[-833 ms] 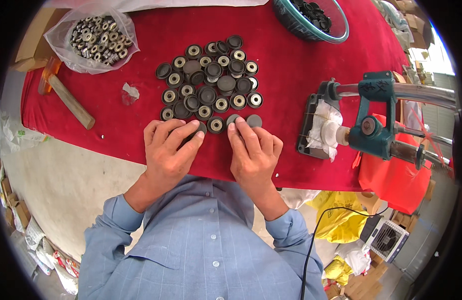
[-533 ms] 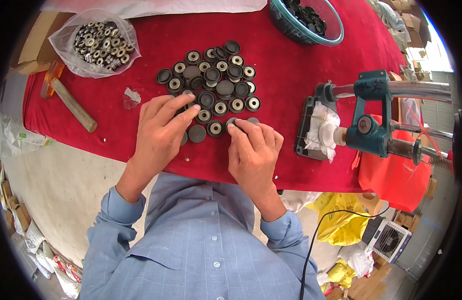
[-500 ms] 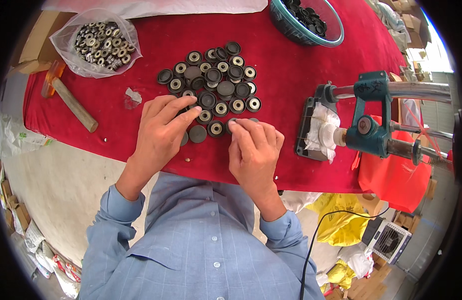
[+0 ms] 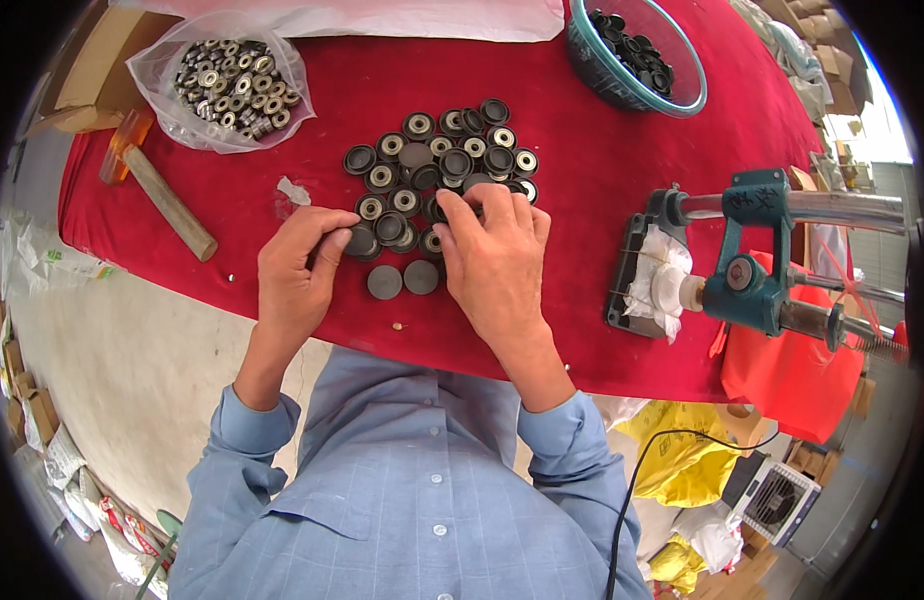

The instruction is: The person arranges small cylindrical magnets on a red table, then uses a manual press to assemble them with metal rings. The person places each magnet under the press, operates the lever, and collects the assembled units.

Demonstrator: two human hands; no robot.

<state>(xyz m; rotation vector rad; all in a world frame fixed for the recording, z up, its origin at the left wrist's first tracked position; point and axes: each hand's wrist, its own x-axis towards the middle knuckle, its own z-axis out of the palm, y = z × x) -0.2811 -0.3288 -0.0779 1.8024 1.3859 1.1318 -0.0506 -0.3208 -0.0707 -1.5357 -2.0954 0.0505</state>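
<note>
Worktop: a broad table under deep-red cloth [image 4: 542, 325], its near edge in front of the person.
Cluster: round, black, shallow-rimmed caps [image 4: 455, 164] crowd the middle of the worktop, some stacked; ring-shaped silver metal bearings [image 4: 382, 177] sit in many of them.
Left hand: the left hand [image 4: 294, 268] pinches a flat, round, dark-grey disc [image 4: 363, 241] between thumb and forefinger, at the cluster's near-left side.
Right hand: the right hand [image 4: 497, 265] bends over the cluster's near side, fingers curled down among the caps; whether they grip one cannot be told.
Loose pair: two round, dark-grey, flat-topped pieces [image 4: 421, 277] lie side by side between the cluster and the near edge.
Bag: a clear plastic bag [image 4: 160, 72] of loose silver bearings [image 4: 242, 90] stands toward the far-left corner.
Hammer: a wooden-handled hammer [image 4: 172, 205] with an orange head lies by the left edge.
Bowl: a teal plastic bowl [image 4: 604, 72] holding black caps [image 4: 637, 60] stands at the far edge, right of centre.
Press: a blue-green metal press [image 4: 747, 272] with a white-wrapped base [image 4: 650, 285] stands toward the right edge.
</note>
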